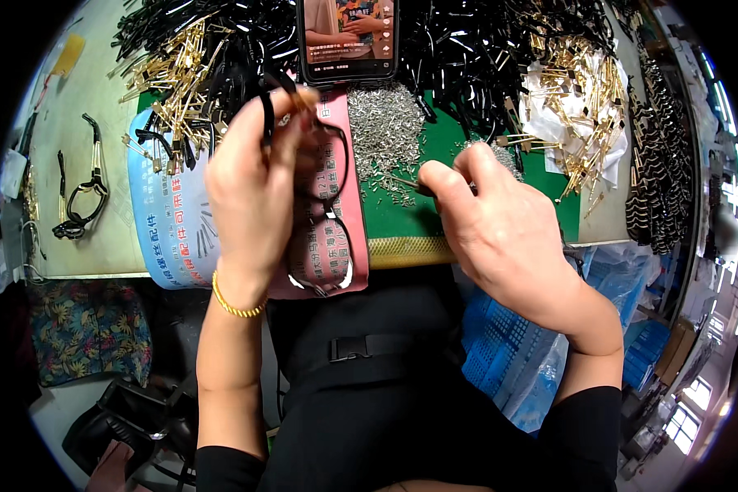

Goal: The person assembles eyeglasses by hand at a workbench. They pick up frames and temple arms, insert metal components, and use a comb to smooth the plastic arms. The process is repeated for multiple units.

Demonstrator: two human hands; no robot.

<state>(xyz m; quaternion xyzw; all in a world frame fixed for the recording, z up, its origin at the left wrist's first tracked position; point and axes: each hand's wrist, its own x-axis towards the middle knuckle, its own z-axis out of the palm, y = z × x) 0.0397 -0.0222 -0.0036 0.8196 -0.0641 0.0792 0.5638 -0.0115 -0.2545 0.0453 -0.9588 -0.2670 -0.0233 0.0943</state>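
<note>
My left hand [254, 184] is closed around the upper part of a dark eyeglass frame [344, 160], near a hinge and temple. The frame hangs upright over a pink printed sheet [355, 234], its lower rim close to the table's front edge. The fingertips of that hand are blurred. My right hand [504, 217] is pinched together over a green mat [402, 223], beside a heap of tiny silver screws [383, 131]. Something small and dark shows at its fingertips, too small to name.
A phone [348, 75] stands behind the screws. Black temples [459, 49] are heaped along the back, with gold metal pieces [180, 70] at the left and more on white paper [611, 164] at the right. Another eyeglass frame [78, 220] lies far left. Blue crates [500, 332] stand below right.
</note>
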